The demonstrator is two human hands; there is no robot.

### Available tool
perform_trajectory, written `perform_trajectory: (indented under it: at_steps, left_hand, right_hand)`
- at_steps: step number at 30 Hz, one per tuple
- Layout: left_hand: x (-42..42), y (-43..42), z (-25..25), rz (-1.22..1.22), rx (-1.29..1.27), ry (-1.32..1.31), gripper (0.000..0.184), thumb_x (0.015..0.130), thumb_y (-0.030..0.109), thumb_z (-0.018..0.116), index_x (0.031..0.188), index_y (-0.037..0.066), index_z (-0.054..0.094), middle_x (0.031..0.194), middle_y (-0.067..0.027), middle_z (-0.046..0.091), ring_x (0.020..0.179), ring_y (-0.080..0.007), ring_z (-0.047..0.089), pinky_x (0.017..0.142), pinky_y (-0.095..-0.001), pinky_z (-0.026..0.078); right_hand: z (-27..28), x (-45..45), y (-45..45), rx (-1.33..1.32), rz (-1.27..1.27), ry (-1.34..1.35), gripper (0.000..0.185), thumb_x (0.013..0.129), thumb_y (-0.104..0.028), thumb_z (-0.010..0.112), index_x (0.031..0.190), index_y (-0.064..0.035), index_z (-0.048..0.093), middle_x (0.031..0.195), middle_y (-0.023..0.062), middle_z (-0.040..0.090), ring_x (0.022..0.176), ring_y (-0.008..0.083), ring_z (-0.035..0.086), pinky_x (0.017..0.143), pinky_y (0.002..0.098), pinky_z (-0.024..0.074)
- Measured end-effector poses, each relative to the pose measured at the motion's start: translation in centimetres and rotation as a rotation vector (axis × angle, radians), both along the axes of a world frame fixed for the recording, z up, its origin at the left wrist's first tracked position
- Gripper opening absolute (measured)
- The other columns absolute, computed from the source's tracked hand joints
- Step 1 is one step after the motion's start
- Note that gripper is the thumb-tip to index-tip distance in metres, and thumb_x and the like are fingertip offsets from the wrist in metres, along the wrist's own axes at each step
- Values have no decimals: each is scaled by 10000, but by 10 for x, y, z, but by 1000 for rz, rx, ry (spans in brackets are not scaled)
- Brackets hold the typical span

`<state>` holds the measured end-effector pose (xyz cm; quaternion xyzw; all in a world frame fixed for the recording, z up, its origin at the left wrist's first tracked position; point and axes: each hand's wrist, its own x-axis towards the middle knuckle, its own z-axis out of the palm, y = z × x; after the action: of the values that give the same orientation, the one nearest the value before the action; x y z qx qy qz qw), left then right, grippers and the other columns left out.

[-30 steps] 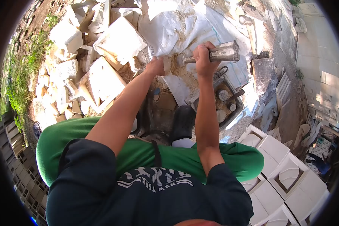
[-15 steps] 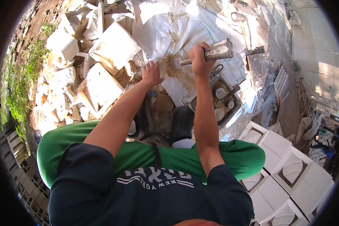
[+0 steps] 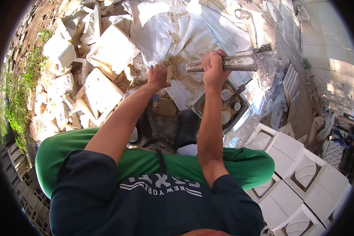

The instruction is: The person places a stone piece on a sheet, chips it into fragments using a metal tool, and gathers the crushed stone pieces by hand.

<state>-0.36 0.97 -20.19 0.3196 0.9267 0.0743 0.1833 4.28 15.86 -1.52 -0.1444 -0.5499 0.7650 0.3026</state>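
Note:
My right hand (image 3: 215,70) is closed around a grime-caked hand tool (image 3: 242,62). Its thick rounded end points right, and a narrower end points left toward my other hand. The tool's exact kind is unclear. My left hand (image 3: 157,76) is closed on a small, thin beige piece (image 3: 169,73), which stands on edge at the fingertips. Both hands are over a white sheet (image 3: 220,37) strewn with tan crumbs. A dark tub (image 3: 243,112) holding several round lumps and a handled tool sits below my right forearm, which partly hides it.
Broken white slabs (image 3: 112,49) are heaped on the left. Stacked pale blocks with carved faces (image 3: 289,149) fill the lower right. A mallet-like object (image 3: 247,25) lies at the upper right, above a dark flat board (image 3: 269,72). My dark shoe (image 3: 187,128) is beneath the hands.
My right hand has come down and to the right with the tool, which now lies more level. My left hand stays nearly in place, and the beige piece shows more clearly.

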Motion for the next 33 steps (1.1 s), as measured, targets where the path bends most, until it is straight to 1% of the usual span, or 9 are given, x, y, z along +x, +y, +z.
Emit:
perform_trajectory:
  at_steps: [7, 10, 12, 14, 17, 26, 28, 30, 33]
  left_hand:
    - [-10, -20, 3, -3, 49, 28, 687, 594, 442, 721, 1117, 45, 519, 1103, -123, 514, 1087, -275, 489, 907, -397, 383]
    - [-11, -33, 6, -17, 44, 51, 698, 595, 439, 723, 1140, 56, 515, 1117, -125, 508, 1093, -272, 489, 909, -401, 383]
    - [-12, -35, 7, -39, 27, 50, 705, 594, 435, 727, 1152, 62, 512, 1122, -127, 504, 1095, -269, 489, 911, -406, 383]
    - [-9, -33, 9, 7, 21, 13, 716, 595, 428, 732, 1169, 65, 506, 1121, -126, 500, 1097, -270, 486, 912, -404, 383]
    - [-2, -31, 6, 43, 65, 70, 655, 583, 431, 712, 1086, 53, 531, 1079, -117, 517, 1072, -255, 483, 875, -393, 398]
    - [3, -44, 2, 98, 91, 74, 733, 642, 424, 715, 1216, 48, 456, 1113, -121, 502, 1101, -259, 470, 910, -403, 379]
    - [1, -45, -3, 124, 117, 118, 730, 638, 434, 718, 1204, 47, 468, 1110, -117, 510, 1102, -249, 469, 911, -401, 374]
    - [4, -46, -6, 153, 97, 141, 763, 649, 438, 719, 1232, 30, 443, 1152, -120, 502, 1117, -250, 470, 916, -401, 373]
    - [2, -44, -3, 173, 43, 99, 780, 646, 431, 735, 1232, 14, 431, 1180, -128, 497, 1123, -260, 475, 931, -408, 375]
  right_hand:
    - [20, -1, -2, 32, -12, -57, 298, 777, -18, 452, 563, -113, 268, 458, -22, 286, 409, 79, 241, 417, 257, 238]
    - [18, -4, 1, -26, 124, 56, 244, 792, -32, 512, 569, -63, 416, 514, -17, 402, 449, 56, 346, 429, 231, 274]
    - [1, -12, -5, -5, 98, -22, 244, 786, -18, 510, 570, -60, 407, 519, -22, 394, 460, 53, 346, 430, 230, 274]
    - [-76, -25, -11, 15, 102, -44, 245, 782, -14, 511, 568, -59, 401, 520, -22, 391, 462, 51, 350, 428, 231, 274]
    - [-92, -32, -5, 5, 107, -38, 271, 779, 0, 490, 568, -84, 343, 505, -23, 354, 445, 61, 315, 422, 247, 263]
    - [-10, -24, -8, 8, 26, -31, 273, 800, -24, 478, 585, -97, 328, 495, -29, 316, 435, 73, 280, 439, 251, 270]
    - [-33, -31, -13, 21, 16, -34, 261, 796, -10, 495, 587, -85, 359, 530, -43, 340, 465, 54, 303, 446, 244, 271]
    - [-96, -41, -17, 83, 51, -18, 258, 791, 22, 514, 594, -77, 379, 586, -70, 361, 516, 25, 314, 462, 230, 267]
    - [-103, -43, -19, 166, 108, -21, 262, 794, 22, 515, 598, -77, 372, 596, -72, 356, 527, 23, 308, 467, 223, 263]
